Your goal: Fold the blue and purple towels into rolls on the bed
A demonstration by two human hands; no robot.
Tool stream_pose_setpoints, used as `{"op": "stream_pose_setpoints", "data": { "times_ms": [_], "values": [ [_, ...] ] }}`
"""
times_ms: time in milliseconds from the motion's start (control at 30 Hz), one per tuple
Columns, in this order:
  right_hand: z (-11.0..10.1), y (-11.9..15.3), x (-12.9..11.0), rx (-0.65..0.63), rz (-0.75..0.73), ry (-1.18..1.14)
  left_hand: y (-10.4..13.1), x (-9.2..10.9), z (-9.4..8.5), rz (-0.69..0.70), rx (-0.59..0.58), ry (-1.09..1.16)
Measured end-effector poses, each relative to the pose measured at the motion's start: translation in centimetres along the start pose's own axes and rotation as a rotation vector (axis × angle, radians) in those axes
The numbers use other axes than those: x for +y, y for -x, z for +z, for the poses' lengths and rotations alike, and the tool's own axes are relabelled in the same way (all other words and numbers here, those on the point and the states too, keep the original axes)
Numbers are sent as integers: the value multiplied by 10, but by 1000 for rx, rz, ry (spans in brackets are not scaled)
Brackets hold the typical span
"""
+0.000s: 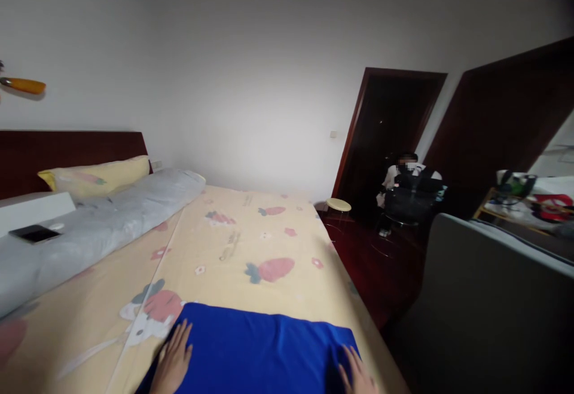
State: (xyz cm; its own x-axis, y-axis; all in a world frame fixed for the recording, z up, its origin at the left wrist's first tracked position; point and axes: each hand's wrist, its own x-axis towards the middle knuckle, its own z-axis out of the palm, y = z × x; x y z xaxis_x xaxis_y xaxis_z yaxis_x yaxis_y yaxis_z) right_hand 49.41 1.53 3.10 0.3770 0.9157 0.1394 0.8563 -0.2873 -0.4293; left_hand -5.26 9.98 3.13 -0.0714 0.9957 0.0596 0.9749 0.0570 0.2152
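A blue cloth lies spread on the bed at the bottom of the head view, with a few soft wrinkles toward its right side. Its lower part runs out of the picture. My left hand rests flat along the cloth's left edge, fingers stretched forward. On the opposite edge lies my right hand, its fingers apart on the fabric and the wrist cut off by the frame. Under the cloth is a yellow bed sheet printed with strawberries, rabbits and flowers.
A grey rolled quilt and a yellow pillow lie by the dark headboard. A phone rests at left. Right of the bed stand a stool, a grey panel and a cluttered shelf. A person sits near the doorway.
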Motion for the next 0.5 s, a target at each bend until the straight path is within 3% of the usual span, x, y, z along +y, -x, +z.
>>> {"op": "stream_pose_setpoints", "data": {
  "times_ms": [100, 167, 233, 367, 433, 500],
  "values": [
    [29, -31, -31, -135, -45, 70, -37, 37, 6, 12, -154, 2],
    [44, -47, -34, -221, -48, 136, -54, 41, 10, -17, -252, -19],
    [51, -58, -22, -259, -57, 195, -63, 32, 13, -31, -287, -50],
    [48, -67, 1, -219, -47, 248, -67, 13, 19, -28, -211, -122],
    [49, -63, -13, -156, -35, 235, -61, 26, 26, -66, -128, -158],
    [59, -53, -53, -88, -107, 166, -50, 60, 39, -8, -7, -157]
  ]
}}
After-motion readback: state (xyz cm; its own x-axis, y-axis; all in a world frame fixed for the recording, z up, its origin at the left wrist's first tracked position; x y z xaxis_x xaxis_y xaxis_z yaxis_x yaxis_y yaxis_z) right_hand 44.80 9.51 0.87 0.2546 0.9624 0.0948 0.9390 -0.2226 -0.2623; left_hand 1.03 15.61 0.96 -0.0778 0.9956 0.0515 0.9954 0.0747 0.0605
